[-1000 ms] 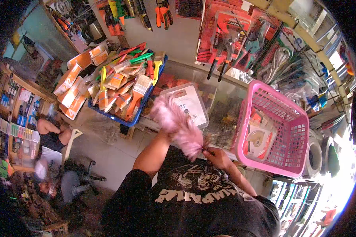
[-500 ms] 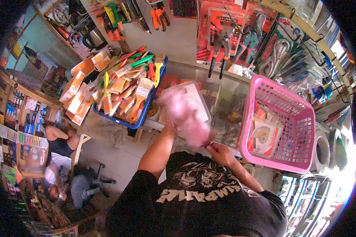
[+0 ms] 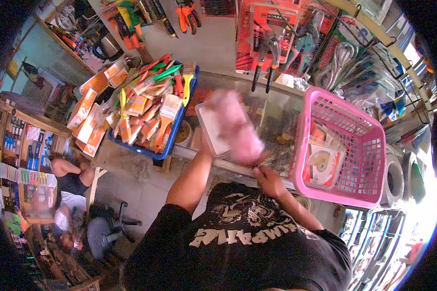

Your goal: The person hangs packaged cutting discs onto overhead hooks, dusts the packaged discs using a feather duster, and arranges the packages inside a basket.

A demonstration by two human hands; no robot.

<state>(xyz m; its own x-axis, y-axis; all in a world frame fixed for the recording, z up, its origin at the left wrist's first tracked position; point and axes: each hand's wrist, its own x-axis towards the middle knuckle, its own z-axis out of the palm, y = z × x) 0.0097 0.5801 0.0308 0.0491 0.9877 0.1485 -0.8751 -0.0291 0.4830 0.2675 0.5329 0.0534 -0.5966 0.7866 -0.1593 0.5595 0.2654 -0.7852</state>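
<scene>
In my left hand (image 3: 207, 147) is a flat white rectangular container (image 3: 210, 127) with a pale rim, tilted above the glass counter; most of my fingers are hidden behind it. My right hand (image 3: 269, 180) is closed round the dark handle of a pink fluffy duster (image 3: 245, 140). The duster's head is smeared by motion and lies across the container's right side. Whether it touches the container I cannot tell.
A blue basket (image 3: 152, 154) of paintbrushes stands left, beside orange-and-white boxes (image 3: 85, 109). A pink basket (image 3: 300, 165) holding packaged goods stands right. Packaged pliers (image 3: 267, 53) hang above the glass counter (image 3: 281, 109). A seated person (image 3: 73, 194) is at far left.
The white container has shifted left and turned, with more of its face showing. The duster has swung right and now lies over the container's right edge. My right hand stays near the same place.
</scene>
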